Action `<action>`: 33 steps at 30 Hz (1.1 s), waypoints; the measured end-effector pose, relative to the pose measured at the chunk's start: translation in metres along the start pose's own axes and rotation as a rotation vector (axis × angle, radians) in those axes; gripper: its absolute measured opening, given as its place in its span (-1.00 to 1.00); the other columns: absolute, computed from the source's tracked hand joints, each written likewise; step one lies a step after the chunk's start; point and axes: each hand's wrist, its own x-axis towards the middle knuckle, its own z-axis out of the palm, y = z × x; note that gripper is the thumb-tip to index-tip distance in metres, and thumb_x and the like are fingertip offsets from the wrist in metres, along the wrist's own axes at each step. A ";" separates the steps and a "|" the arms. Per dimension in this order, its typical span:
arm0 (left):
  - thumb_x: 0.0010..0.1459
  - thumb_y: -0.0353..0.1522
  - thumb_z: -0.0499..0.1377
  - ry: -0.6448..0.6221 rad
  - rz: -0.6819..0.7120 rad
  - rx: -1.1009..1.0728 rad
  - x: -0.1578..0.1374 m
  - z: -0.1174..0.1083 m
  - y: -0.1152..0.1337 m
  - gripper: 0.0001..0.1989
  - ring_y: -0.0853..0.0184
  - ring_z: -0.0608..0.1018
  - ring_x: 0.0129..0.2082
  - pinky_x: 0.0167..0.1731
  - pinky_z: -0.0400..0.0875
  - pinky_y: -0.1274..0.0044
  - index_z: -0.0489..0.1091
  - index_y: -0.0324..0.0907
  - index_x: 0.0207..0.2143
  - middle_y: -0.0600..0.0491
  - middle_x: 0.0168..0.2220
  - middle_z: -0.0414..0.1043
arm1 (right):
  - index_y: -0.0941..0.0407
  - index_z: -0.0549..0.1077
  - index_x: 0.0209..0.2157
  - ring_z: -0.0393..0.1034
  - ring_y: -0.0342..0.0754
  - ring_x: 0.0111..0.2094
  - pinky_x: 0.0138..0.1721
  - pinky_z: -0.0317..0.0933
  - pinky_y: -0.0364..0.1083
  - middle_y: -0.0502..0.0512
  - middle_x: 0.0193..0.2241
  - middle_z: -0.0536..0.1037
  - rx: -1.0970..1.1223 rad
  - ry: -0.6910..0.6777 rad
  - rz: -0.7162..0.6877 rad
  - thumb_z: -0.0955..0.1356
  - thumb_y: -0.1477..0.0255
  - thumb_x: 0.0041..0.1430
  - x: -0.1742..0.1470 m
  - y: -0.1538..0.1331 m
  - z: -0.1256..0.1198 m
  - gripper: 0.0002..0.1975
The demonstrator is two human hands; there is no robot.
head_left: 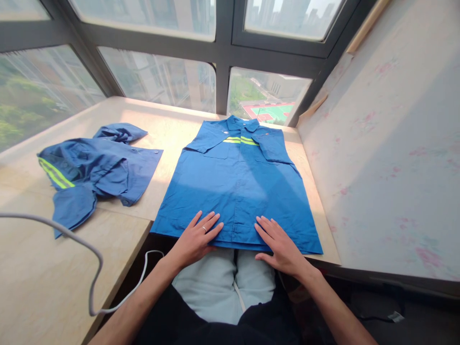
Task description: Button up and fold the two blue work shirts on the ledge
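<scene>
A blue work shirt (230, 187) with yellow-green reflective stripes lies spread flat, front side up, its collar toward the window and its hem toward me. Both short sleeves are laid inward over the chest. My left hand (201, 235) rests on the lower left part near the hem, fingers stretched out, a ring on one finger. On the lower right part lies my right hand (278, 242), its fingers flat and slightly spread, the thumb at the hem edge. Neither hand grips the cloth. To the left sits a second, crumpled blue garment (104, 167) with a similar stripe.
The pale sill-like tabletop (136, 110) runs along dark window frames (222, 62). A floral-papered wall (388, 158) borders the right side. A white cable (97, 258) loops over the table's left front edge. My legs are just below the shirt's hem.
</scene>
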 end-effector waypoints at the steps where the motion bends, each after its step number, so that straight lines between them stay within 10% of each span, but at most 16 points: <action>1: 0.16 -0.38 0.25 0.022 0.009 0.003 -0.001 0.001 -0.001 -0.38 0.06 0.20 0.35 0.32 0.04 0.06 0.24 -0.08 0.27 -0.16 0.33 0.18 | 0.11 0.06 0.38 0.00 0.22 0.36 0.32 0.02 0.29 0.31 0.34 0.14 0.002 -0.006 0.000 0.44 0.32 0.16 -0.001 0.000 0.001 -0.16; 8: 0.23 -0.52 0.08 0.276 0.037 -0.072 -0.006 0.000 0.001 -0.62 0.20 0.55 0.08 0.09 0.47 0.26 0.46 -0.11 0.05 -0.08 0.04 0.54 | -0.01 0.35 0.23 0.26 0.12 0.25 0.26 0.16 0.26 0.17 0.19 0.42 0.214 0.084 -0.010 0.34 0.60 0.15 -0.006 0.009 -0.006 -0.40; 24: 0.16 -0.43 -0.01 0.097 -0.325 -0.063 -0.009 -0.051 -0.034 -0.61 0.21 0.68 -0.26 -0.28 0.57 0.48 0.58 -0.05 -0.14 0.03 -0.21 0.65 | -0.04 0.65 -0.20 0.60 0.08 -0.19 -0.12 0.47 -0.01 0.00 -0.23 0.68 0.403 0.022 0.337 0.34 0.32 0.26 0.002 0.033 -0.063 -0.78; 33: 0.15 -0.42 0.04 0.237 -0.353 -0.024 -0.019 -0.076 -0.027 -0.68 0.27 0.67 -0.37 -0.39 0.52 0.57 0.60 -0.02 -0.27 0.10 -0.32 0.66 | -0.01 0.66 -0.30 0.62 0.09 -0.29 -0.21 0.51 -0.01 0.04 -0.32 0.69 0.358 0.126 0.400 0.35 0.27 0.23 -0.007 0.029 -0.096 -0.77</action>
